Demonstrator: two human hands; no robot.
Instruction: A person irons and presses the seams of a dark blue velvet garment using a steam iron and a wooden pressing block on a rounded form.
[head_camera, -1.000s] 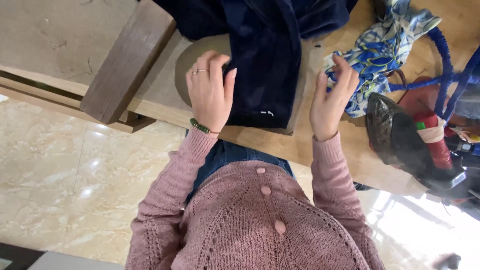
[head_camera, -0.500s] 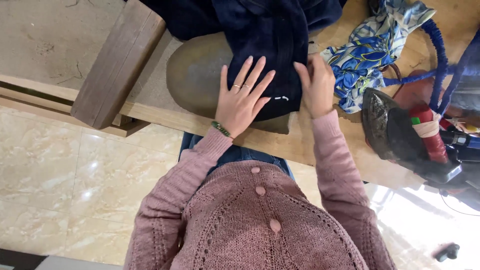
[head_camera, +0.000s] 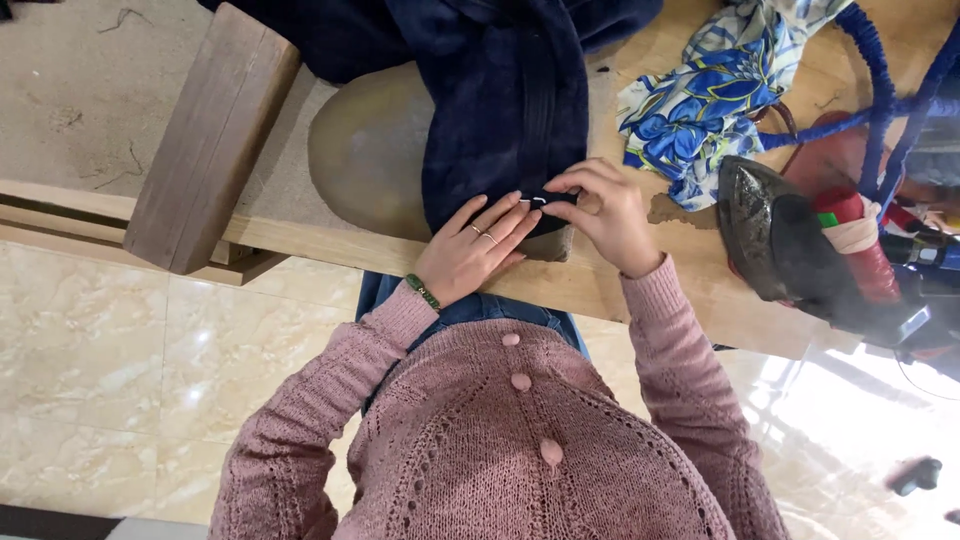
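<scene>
dark navy plush garment (head_camera: 505, 110), draped over rounded pad, lower edge at board's near side.

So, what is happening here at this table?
A person in a pink knitted cardigan works on a dark blue garment laid over a rounded pressing pad. The left hand lies flat on the hem, while the right hand pinches its edge. An iron stands unused beside a blue floral cloth.

Bare bench (head_camera: 700, 290) lies just left of the iron (head_camera: 790, 245); the iron and the floral cloth (head_camera: 690, 110) behind it block the right.
</scene>
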